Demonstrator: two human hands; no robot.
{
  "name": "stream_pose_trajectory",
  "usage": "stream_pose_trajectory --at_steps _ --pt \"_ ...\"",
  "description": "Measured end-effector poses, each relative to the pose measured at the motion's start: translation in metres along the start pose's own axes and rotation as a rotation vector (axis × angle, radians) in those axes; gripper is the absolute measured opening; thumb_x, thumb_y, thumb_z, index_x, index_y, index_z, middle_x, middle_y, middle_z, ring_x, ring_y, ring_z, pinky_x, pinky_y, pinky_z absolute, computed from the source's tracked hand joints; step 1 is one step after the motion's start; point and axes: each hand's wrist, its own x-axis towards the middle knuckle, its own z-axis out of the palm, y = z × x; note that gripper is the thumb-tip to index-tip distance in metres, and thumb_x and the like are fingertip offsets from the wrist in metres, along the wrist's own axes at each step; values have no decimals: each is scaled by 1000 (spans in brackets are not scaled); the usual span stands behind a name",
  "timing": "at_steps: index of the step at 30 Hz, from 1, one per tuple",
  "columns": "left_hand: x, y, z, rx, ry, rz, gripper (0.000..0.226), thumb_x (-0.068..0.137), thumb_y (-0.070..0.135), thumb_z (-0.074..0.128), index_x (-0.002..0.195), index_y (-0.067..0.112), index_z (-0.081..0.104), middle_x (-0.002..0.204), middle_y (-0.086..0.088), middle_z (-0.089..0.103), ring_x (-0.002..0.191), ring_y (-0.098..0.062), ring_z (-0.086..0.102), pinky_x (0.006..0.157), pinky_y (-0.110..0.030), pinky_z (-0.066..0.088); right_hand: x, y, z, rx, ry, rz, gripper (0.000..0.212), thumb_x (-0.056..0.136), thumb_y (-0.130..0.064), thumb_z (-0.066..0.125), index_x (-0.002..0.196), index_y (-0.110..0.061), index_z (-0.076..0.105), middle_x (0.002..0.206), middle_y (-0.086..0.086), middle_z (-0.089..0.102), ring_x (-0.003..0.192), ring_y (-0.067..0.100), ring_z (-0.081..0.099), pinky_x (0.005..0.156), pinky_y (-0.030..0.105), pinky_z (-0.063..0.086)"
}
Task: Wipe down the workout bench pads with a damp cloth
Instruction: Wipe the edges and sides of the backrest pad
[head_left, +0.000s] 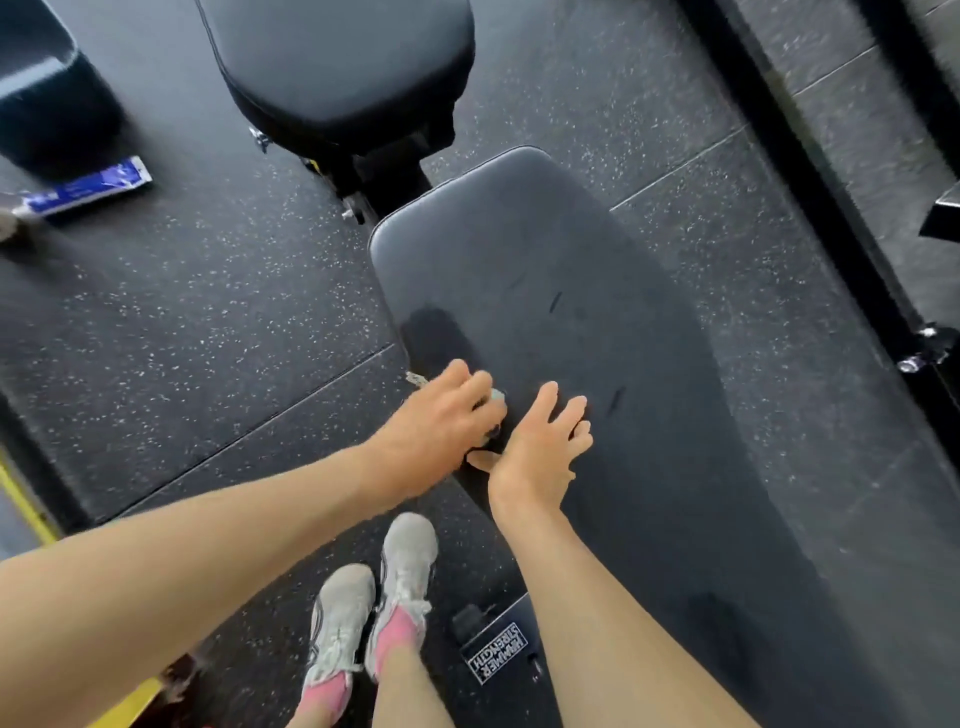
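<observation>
Shoes (374, 597) and both bare forearms fill the near edge, with the person standing at the left side of the long pad (597, 291). Left hand (441, 415) curls over the cloth (500, 396), which is bunched on the pad close to its left edge. Right hand (540, 457) lies just beside it, fingers spread on the vinyl, holding nothing. A darker, wet-looking patch sits just beyond the left hand.

Risks, as I judge them: with the cloth balled so small, each pass would cover a narrow strip. Gaps could be left, including the dark scuffs to the right. So near the edge, a stroke could run the cloth off onto the floor (208, 312). The right hand, leaning on a damp surface, might slip.

Fingers hide nearly all of the cloth, so its size and wetness cannot be told. The far pad (337, 67) is cut off at the top, and the right forearm covers the long pad's near end. A blue packet (88, 189) at far left is blurred.
</observation>
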Motion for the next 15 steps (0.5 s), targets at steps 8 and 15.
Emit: stream_pose_trajectory --at_steps 8,15 --pt "24 -62 -19 -162 164 -598 40 64 -20 47 92 4 63 85 -12 49 80 -24 36 53 -44 44 -5 -4 0 -51 -49 36 103 76 -21 80 148 -19 6 157 12 -7 143 37 3 104 58 34" --pt "23 -78 -33 -65 -101 -41 40 73 -10 30 91 10 59 87 -8 51 78 -25 42 54 -31 39 -1 -7 -13 -185 -104 -15 107 78 -37 77 149 -15 -1 155 16 -6 142 38 7 95 47 49"
